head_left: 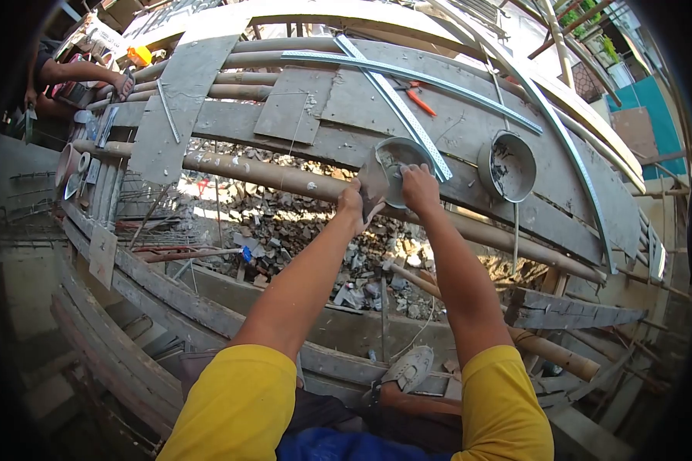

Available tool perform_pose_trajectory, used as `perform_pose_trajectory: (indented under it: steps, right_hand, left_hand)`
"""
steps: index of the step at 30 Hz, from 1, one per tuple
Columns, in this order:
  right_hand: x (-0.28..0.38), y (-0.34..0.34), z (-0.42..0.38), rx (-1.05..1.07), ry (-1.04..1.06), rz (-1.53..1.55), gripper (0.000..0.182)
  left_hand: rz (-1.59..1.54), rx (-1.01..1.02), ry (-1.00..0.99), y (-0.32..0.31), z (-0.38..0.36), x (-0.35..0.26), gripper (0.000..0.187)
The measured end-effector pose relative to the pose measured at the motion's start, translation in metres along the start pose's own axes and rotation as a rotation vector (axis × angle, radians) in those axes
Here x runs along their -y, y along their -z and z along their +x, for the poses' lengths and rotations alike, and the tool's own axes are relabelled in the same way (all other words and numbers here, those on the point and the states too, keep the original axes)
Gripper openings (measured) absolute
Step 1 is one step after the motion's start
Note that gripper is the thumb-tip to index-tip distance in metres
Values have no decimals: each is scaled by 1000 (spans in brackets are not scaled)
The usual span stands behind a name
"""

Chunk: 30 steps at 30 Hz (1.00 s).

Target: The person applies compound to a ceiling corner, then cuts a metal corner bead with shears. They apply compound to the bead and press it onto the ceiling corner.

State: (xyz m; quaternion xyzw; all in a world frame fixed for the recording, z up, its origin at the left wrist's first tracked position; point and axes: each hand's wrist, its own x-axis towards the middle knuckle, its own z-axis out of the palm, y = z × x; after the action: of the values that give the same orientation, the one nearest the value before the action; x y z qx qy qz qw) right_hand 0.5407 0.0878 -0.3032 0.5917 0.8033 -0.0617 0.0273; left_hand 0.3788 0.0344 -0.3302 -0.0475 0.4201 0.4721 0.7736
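Note:
A round metal pan with grey wet mortar in it sits at the edge of the planks in front of me. My left hand is closed on a flat grey-brown plate, held tilted against the pan's left side. Over the pan's right part, my right hand is closed in a fist, knuckles up. Whatever it grips is hidden by the fingers. To the right stands a second metal pan, its inside smeared with mortar.
Perforated metal strips lie crossed on the boards, near orange-handled pliers. A bamboo pole runs along the scaffold's near edge. Below is a drop to rubble. At the far left, another person's leg shows.

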Motion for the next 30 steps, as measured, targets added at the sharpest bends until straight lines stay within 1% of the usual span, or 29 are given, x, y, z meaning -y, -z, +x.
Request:
perform_pose_trajectory:
  steps: [2, 3, 5, 6, 8, 9, 11, 12, 14, 15, 16, 18, 19, 21, 22, 24, 25, 27, 28, 30]
  right_hand:
    - [-4, 6, -8, 58, 124, -6, 18]
    - [-7, 8, -11, 57, 123, -13, 18]
    - [-9, 10, -18, 162, 228, -59, 20]
    - [-9, 12, -17, 159, 229, -60, 20]
    - [-10, 14, -16, 159, 127, 44, 20]
    - [-8, 15, -14, 159, 132, 45, 20]
    - [-2, 13, -14, -37, -4, 136, 19]
    - [4, 8, -15, -33, -6, 142, 19]
    - [13, -1, -18, 7, 54, -5, 18]
    - [15, 2, -22, 39, 111, -25, 18]
    - [13, 7, -21, 36, 108, -27, 18]
    - [8, 18, -22, 312, 178, -85, 20]
    - [5, 17, -18, 309, 174, -90, 20]
    - [4, 19, -13, 107, 288, -12, 26]
    - [9, 19, -12, 108, 287, -9, 26]
    - [21, 15, -10, 66, 409, -10, 24]
    - [22, 14, -10, 66, 409, -6, 24]
    - [25, 11, -14, 95, 413, -23, 32]
    - [23, 12, -13, 98, 413, -21, 32]
    - [10, 18, -9, 317, 535, -151, 33]
  left_hand:
    - [-106, -126, -1, 1, 10, 5, 52]
    - [-109, -121, 0, 0, 12, 8, 52]
    - [-124, -53, -76, 3, 12, 12, 64]
    - [-124, -51, -79, 0, 9, 10, 64]
    - [-122, -81, -72, -4, 3, 6, 63]
    - [-123, -83, -75, -4, 4, 6, 63]
    - [-178, -97, -71, -2, 5, 4, 63]
    - [-175, -104, -70, -1, 3, 3, 63]
    - [-187, -38, -74, -1, -1, 1, 64]
    - [-218, -36, -77, -1, 1, 2, 65]
    - [-216, -31, -75, 0, 4, 1, 65]
    - [-261, -22, -46, 0, 4, 0, 66]
    - [-261, -15, -45, -3, 4, -1, 66]
    - [-301, -99, -18, -1, 5, 1, 66]
    - [-299, -101, -18, 1, 8, 3, 66]
    - [-249, -48, -85, 6, 10, 6, 64]
    - [-247, -51, -85, 6, 12, 6, 64]
    - [-215, -44, -147, 8, 10, 10, 64]
    - [-215, -48, -145, 8, 8, 9, 64]
    - [-385, -150, -95, 4, 9, 8, 63]
